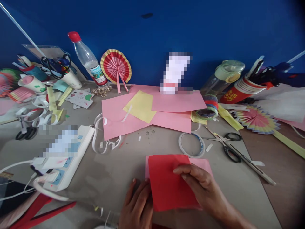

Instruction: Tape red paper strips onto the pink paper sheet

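A square sheet of red paper (164, 187) lies over a pink sheet (203, 163) near the front of the table. My left hand (138, 205) is at the red paper's left edge, palm down with its fingers stretched out flat; its thumb is not clearly visible. From the right, my right hand (202, 184) reaches over the red paper. Its fingers are bent together against the sheet's upper right part, and the hand covers the right edge.
Pink and yellow paper (140, 105) lies farther back. Right of it are a tape roll (192, 145), scissors (225, 140) and a craft knife (252, 165). A power strip (73, 162) with cables lies left. Behind stand a bottle (89, 62), a paper fan (115, 66) and red cups (240, 89).
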Motion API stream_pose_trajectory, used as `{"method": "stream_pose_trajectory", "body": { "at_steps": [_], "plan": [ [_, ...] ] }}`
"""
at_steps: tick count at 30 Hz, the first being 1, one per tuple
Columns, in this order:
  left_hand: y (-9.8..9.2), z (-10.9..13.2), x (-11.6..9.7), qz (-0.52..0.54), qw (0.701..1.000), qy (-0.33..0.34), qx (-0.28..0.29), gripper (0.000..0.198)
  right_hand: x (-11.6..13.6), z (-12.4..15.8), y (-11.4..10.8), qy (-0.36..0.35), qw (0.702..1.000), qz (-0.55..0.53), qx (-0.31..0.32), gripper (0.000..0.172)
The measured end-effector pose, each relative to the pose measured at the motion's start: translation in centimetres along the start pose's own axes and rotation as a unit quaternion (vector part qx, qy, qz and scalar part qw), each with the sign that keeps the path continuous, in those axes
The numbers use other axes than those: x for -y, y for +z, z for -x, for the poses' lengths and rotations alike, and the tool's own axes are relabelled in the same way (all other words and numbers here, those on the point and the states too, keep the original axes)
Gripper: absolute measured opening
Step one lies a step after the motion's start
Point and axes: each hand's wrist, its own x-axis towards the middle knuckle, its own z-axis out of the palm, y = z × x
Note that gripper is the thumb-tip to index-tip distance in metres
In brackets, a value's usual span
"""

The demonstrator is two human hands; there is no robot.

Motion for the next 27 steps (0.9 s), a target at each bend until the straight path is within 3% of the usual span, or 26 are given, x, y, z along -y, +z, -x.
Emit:
{"method": "stream_pose_trajectory", "body": {
  "at_steps": [5, 11, 21, 27],
  "plan": [
    [0.3, 0.1, 0.0, -0.005, 1.000, 0.004, -0.021, 0.031, 0.2, -0.1, 0.1, -0.006, 1.000, 0.001, 0.016, 0.024],
    [0.2, 0.3, 0.1, -0.021, 1.000, 0.016, 0.005, 0.030, 0.1, 0.0, 1.1, 0.002, 0.998, 0.051, 0.020, 0.027],
    [0.7, 0.5, 0.2, -0.022, 0.999, 0.018, -0.033, 0.034, 0.3, -0.2, 1.6, -0.004, 0.999, 0.050, 0.020, 0.025],
    [0.0, 0.2, 0.3, -0.042, 0.999, 0.032, 0.003, 0.035, 0.7, -0.4, 2.0, -0.026, 0.998, 0.062, -0.007, 0.025]
  ]
}}
